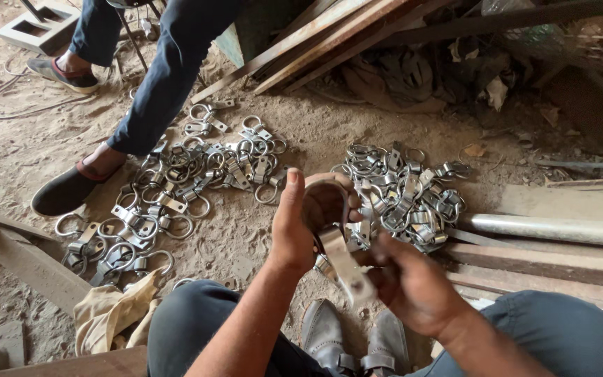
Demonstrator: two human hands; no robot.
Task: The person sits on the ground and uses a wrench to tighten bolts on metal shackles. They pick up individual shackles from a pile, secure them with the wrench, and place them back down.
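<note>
My left hand (300, 223) grips a metal ring (329, 190) at its curved top. My right hand (413, 283) holds the flat metal strap plate (343, 262) that hangs on that ring, fingers pinched on its lower end. Both hands are over my knees, above my grey shoes (357, 338). Just beyond the hands lies a pile of similar ring-and-plate fittings (406, 192) on the dirt floor.
A second, larger spread of fittings (176, 185) lies to the left, beside another person's legs (155, 77) and dark shoe (64, 190). A metal pipe (553, 229) and wooden planks (539, 269) lie at the right. A tan cloth (109, 314) sits by my left knee.
</note>
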